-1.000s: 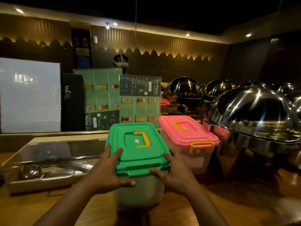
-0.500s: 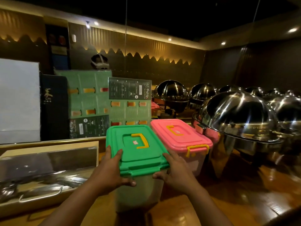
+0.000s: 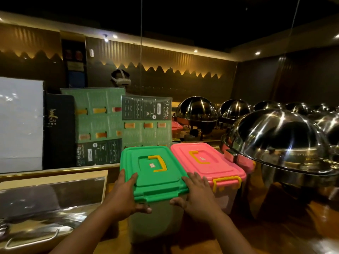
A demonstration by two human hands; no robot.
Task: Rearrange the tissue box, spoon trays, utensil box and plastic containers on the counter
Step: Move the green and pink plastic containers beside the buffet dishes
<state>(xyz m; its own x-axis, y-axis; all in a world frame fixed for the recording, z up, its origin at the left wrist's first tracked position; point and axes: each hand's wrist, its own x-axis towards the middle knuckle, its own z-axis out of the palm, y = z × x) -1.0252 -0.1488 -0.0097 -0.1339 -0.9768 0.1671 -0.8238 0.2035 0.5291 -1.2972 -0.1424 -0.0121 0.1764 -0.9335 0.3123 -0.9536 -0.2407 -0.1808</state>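
1. Green-lidded container [image 3: 156, 182] sits on the wooden counter [image 3: 293, 235] between the two hands, its clear body below the lid and a yellow handle [image 3: 158, 163] lying flat in the lid's middle.
2. Left hand [image 3: 123, 197] clasps the lid's near left corner: fingers lie on top of the lid edge, and the thumb [image 3: 142, 209] reaches along the front under the rim.
3. Right hand [image 3: 197, 198] clasps the near right corner the same way, fingers spread on the lid's right edge and the thumb tucked under the front rim.
4. Pink-lidded container [image 3: 207, 167] stands just right of the right hand, touching or nearly touching the green one along their sides; the dim light does not let me tell which. Its yellow latch [image 3: 227, 182] faces forward.
5. Utensil box [image 3: 49, 208] with a clear cover lies left of the left hand; what looks like metal cutlery shows blurred underneath.
6. Menu cards [image 3: 102, 125] stand upright beyond the hands, behind both containers.
7. Domed steel dish cover [image 3: 280, 142] sits to the right of the right hand, past the pink-lidded container, with more domes in a row behind it.
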